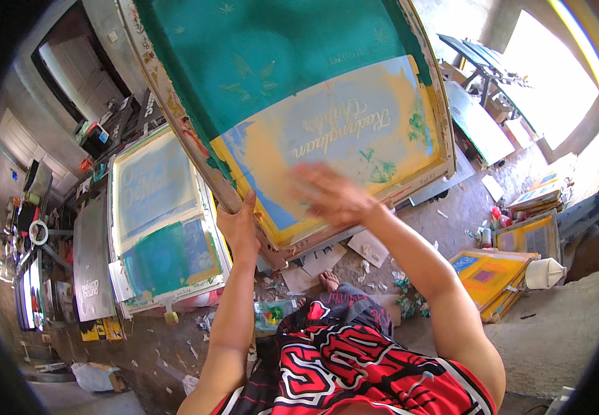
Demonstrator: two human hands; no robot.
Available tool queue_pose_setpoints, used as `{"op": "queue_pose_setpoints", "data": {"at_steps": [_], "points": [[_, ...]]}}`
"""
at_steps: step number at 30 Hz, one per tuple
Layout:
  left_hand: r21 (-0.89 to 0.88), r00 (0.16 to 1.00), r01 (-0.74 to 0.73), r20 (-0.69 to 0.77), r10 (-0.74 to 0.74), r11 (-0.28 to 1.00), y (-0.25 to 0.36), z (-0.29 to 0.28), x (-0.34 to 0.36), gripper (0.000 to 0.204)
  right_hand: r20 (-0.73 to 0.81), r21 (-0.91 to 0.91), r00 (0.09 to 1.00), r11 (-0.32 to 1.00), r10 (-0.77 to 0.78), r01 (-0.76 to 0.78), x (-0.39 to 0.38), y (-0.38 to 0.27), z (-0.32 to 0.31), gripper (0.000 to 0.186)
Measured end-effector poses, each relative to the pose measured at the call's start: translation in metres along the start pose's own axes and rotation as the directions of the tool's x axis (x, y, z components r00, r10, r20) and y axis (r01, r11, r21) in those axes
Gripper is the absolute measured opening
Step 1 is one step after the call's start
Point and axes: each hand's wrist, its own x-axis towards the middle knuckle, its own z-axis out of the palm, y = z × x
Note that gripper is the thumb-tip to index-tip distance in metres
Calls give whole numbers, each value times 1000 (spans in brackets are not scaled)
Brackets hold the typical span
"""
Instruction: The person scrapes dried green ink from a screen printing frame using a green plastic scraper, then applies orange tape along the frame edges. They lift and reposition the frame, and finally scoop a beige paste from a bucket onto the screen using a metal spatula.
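Note:
A large screen-printing frame (292,90) is tilted up in front of me. Its mesh is green in the far part and pale yellow and blue in the near part, with faint leaf shapes and lettering. At its lower left edge, my left hand (239,225) grips the worn frame rail, thumb on the near side. Over the pale part of the mesh is my right hand (330,196), its fingers stretched out and blurred by motion. Nothing shows in it. Whether the palm touches the mesh I cannot tell.
Another screen (168,259), green and pale blue, stands at the left beside a dark grey board (92,259). Yellow screens (496,277) are stacked on the right, near a white container (545,274). Paper scraps litter the floor (154,346). A rack of boards (486,66) stands by the bright window.

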Motion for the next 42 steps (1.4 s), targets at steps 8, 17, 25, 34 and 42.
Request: {"op": "queue_pose_setpoints", "data": {"at_steps": [8, 17, 25, 34, 42], "points": [[1, 999, -12, 43, 12, 1000, -16, -12, -8, 39, -150, -245, 869, 834, 471, -494, 35, -14, 16, 75], [38, 999, -30, 14, 29, 999, -10, -14, -6, 39, -574, -386, 692, 601, 438, -700, 9, 36, -30, 65], [21, 993, -116, 14, 116, 993, -14, -12, 8, 41, -428, 178, 903, 983, 40, 41, -27, -40, 31, 28], [149, 997, 56, 38, -63, 987, 10, -42, 16, 40, -640, 225, 533, 799, 553, -558, -91, -21, -63, 15], [117, 993, 114, 28, -118, 987, 0, -26, 17, 41, -644, 155, 604, 854, 469, -497, -89, -31, -59, 9]]}}
